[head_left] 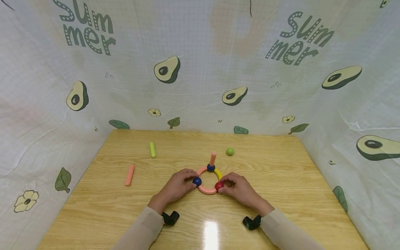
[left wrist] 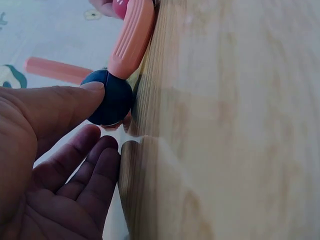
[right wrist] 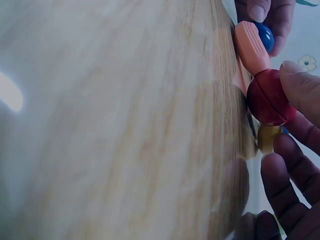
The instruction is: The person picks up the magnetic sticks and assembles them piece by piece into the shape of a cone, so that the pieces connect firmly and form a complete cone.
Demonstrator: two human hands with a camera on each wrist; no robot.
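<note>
A small ring of toy pieces lies on the wooden table, made of balls joined by curved rods. My left hand (head_left: 178, 185) pinches the blue ball (head_left: 197, 181) at its left, thumb on top in the left wrist view. On the right my right hand (head_left: 240, 189) holds the red ball (head_left: 219, 186) between thumb and fingers. A curved salmon rod (head_left: 207, 190) links these two along the near side. Another salmon curve (head_left: 201, 170) and a yellow curve (head_left: 218, 174) meet at the far blue ball (head_left: 210, 167), from which a straight salmon rod (head_left: 213, 158) sticks up.
A loose salmon rod (head_left: 130, 175) and a yellow-green rod (head_left: 152, 150) lie on the left of the table (head_left: 281, 166). Behind the ring, to the right, sits a green ball (head_left: 230, 151). A printed cloth (head_left: 200, 69) hangs around the back and sides.
</note>
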